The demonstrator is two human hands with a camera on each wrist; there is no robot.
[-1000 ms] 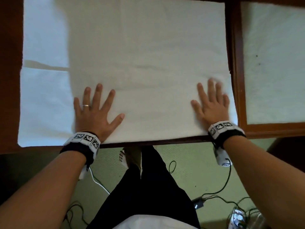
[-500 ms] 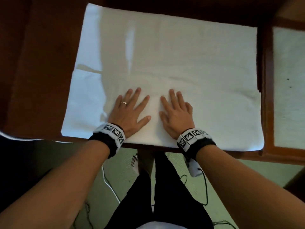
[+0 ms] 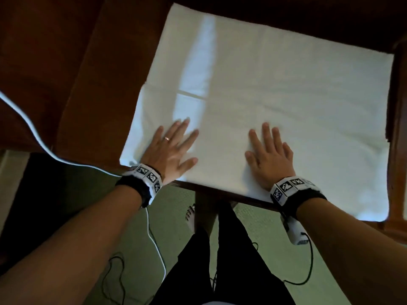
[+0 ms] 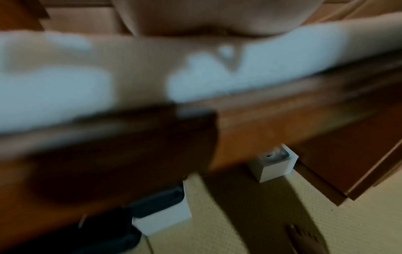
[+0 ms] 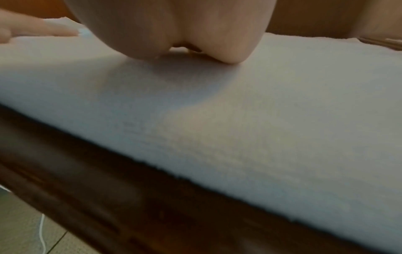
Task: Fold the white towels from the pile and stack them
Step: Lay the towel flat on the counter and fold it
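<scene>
**Both palms flat on the spread towel**

The towel lies spread across the wooden table, filling the middle and right of the head view, its near edge running along the table's front edge toward the lower right. A pale band runs down its left part, crossed by a short crease line. The towel's left edge sits beside bare wood in the upper left of the frame.

The left hand lies palm down on the towel's near left part, fingers straight and spread, gripping nothing; a ring shows on one finger. The right hand lies palm down on the towel to the right of it, fingers straight and close together, also gripping nothing. The two hands are apart, with bare towel between them. Each wrist carries a black band with checkered markers.

The left wrist view is blurred: the heel of the hand at the top, white cloth under it, the table's edge below. The right wrist view shows the heel of the hand pressing on the towel, with a finger of the left hand lying on the cloth at upper left.

A white cable curves over the left of the head view, and the green floor and the person's dark trousers fill the bottom.
</scene>
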